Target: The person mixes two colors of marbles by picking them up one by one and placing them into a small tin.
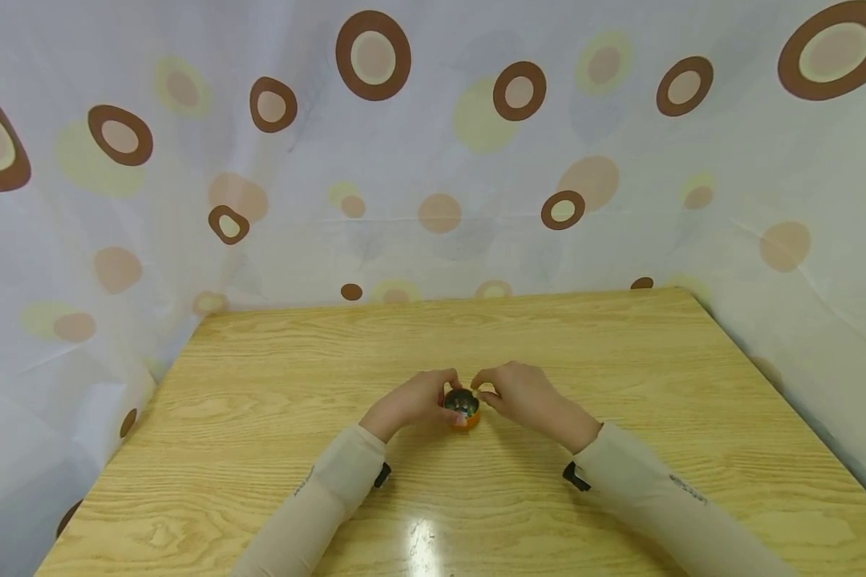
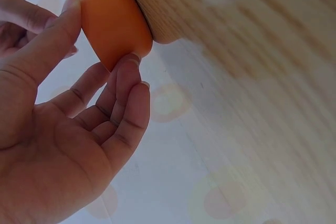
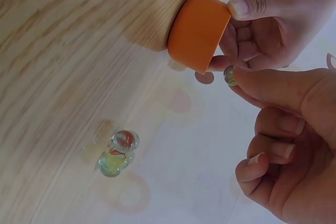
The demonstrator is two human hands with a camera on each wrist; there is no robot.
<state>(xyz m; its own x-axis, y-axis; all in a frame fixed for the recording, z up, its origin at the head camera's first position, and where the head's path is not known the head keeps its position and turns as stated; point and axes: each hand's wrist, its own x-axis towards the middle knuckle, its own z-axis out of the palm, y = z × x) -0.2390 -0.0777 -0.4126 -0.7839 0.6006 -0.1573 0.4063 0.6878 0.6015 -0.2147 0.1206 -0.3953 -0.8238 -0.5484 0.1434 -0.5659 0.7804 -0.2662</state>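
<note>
A small orange bowl point(image 1: 467, 421) with a dark, shiny inside stands on the table. My left hand point(image 1: 417, 402) holds it by the side, thumb at the rim and fingers round the wall, as the left wrist view point(image 2: 79, 114) of the hand also shows. Just right of the rim, my right hand point(image 1: 527, 394) pinches a clear glass marble point(image 3: 229, 76) with a greenish swirl between thumb and forefinger, its other fingers curled in. A cluster of glass marbles point(image 3: 125, 140) with red and yellow-green swirls lies on the tabletop near the right hand.
The wood-grain table point(image 1: 274, 369) reaches back to a white curtain point(image 1: 404, 160) with brown and beige circles, which also hangs along both sides. Both forearms wear pale sleeves point(image 1: 332, 489), with a dark wrist strap showing at each cuff.
</note>
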